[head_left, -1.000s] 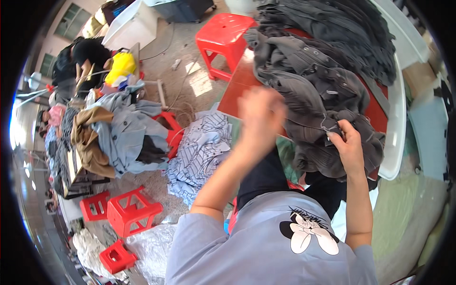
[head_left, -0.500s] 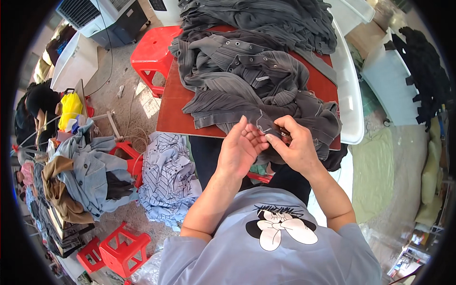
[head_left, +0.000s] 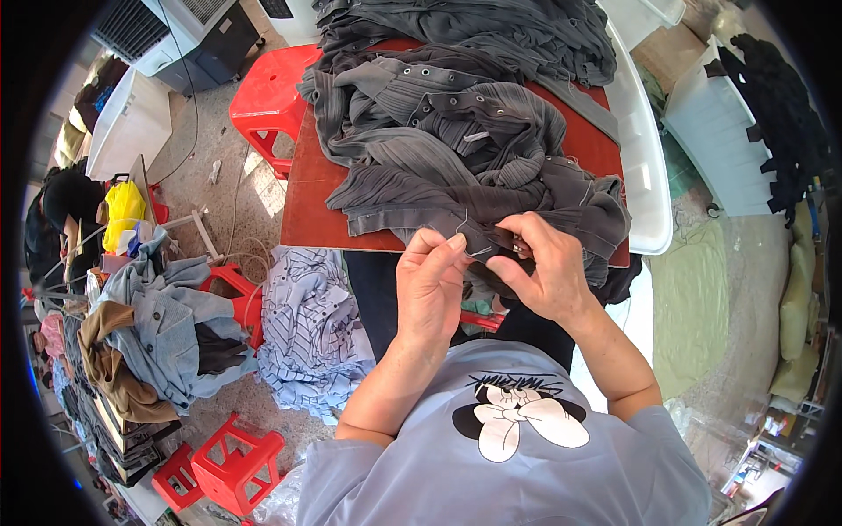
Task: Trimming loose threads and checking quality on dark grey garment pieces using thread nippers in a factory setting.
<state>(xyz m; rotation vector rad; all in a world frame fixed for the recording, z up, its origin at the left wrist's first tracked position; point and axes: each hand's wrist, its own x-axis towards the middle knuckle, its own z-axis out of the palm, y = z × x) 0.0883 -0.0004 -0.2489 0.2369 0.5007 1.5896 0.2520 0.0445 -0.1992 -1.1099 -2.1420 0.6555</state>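
Note:
A dark grey ribbed garment [head_left: 395,219] lies crumpled at the near edge of the red-brown tabletop [head_left: 303,223]. My left hand [head_left: 430,285] has thumb and forefinger pinched on a pale loose thread [head_left: 466,221] at the garment's edge. Close beside it on the right, my right hand [head_left: 545,267] curls round a small dark, shiny thing [head_left: 523,251], mostly hidden by the fingers; its kind does not show. Dark cloth lies between the two hands, and another bit of pale thread shows on it.
More grey garments [head_left: 474,39] are heaped at the table's far end. A white tub [head_left: 645,167] stands along the right side. Red stools [head_left: 263,88] and a pile of striped blue shirts [head_left: 307,324] are on the left. Another person bends over at far left.
My left hand has gone from open, palm turned up, to a pinch on the thread. The right hand stays near the same place, its thumb a little farther from the fingers.

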